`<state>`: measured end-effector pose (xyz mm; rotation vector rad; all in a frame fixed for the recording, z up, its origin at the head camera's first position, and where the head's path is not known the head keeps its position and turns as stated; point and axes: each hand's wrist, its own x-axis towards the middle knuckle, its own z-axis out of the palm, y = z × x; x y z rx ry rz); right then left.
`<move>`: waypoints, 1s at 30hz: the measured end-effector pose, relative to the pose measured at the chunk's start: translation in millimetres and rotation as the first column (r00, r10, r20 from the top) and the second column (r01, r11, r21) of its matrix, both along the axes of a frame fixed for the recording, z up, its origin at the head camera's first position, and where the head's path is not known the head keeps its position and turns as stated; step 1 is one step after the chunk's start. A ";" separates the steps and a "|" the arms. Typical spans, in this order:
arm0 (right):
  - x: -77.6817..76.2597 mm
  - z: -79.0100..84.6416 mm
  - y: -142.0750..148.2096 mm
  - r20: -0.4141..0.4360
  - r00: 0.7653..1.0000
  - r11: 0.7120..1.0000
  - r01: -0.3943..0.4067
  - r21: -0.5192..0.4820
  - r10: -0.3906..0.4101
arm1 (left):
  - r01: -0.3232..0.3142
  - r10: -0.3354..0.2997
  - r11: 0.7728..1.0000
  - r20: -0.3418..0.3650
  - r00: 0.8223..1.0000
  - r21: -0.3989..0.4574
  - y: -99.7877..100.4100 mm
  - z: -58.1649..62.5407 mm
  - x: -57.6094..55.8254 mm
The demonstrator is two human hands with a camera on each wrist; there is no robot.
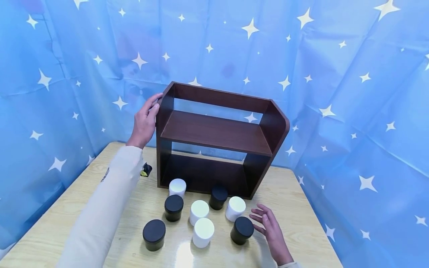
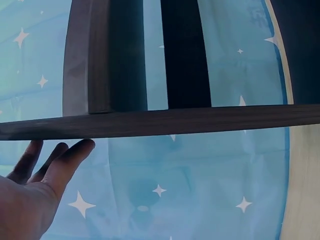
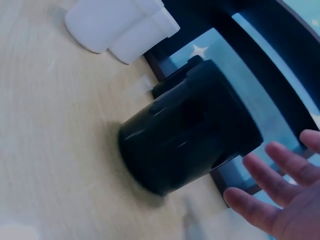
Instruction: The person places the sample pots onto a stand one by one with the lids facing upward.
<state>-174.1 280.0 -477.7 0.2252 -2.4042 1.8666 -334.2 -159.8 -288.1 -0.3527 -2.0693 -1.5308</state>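
Note:
A dark brown two-tier wooden shelf (image 1: pixel 214 131) stands at the back of the table. Against the outer face of its left side panel (image 2: pixel 165 122), my left hand (image 1: pixel 145 121) rests its extended fingertips. My right hand (image 1: pixel 270 233) hovers over the table at the right, fingers spread and holding nothing. Closest to it is a black lidded jar (image 1: pixel 242 230), large in the right wrist view. Just behind that jar stands a white jar (image 1: pixel 235 209). More black jars, one at the front left (image 1: pixel 154 234), and white jars, one at the front middle (image 1: pixel 203 232), stand upright before the shelf.
The light wood table (image 1: pixel 301 223) has blue star-patterned curtains (image 1: pixel 335 74) behind it and at both sides. A small black-and-yellow item (image 1: pixel 146 170) lies beside the left sleeve. One white jar (image 1: pixel 177 187) and one black jar (image 1: pixel 218 197) stand close to the shelf's front edge.

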 end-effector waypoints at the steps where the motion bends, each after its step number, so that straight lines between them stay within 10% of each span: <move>1: 0.6 -1.4 -0.2 0.015 1.000 1.000 0.008 -0.001 -0.008 | -0.006 0.006 1.000 0.005 1.000 -0.004 -0.2 0.5 -0.9; 30: 8.6 -32.2 -8.6 0.029 0.996 0.996 0.085 0.032 -0.086 | 0.169 -0.185 0.979 0.146 0.972 0.114 -5.7 10.0 -9.8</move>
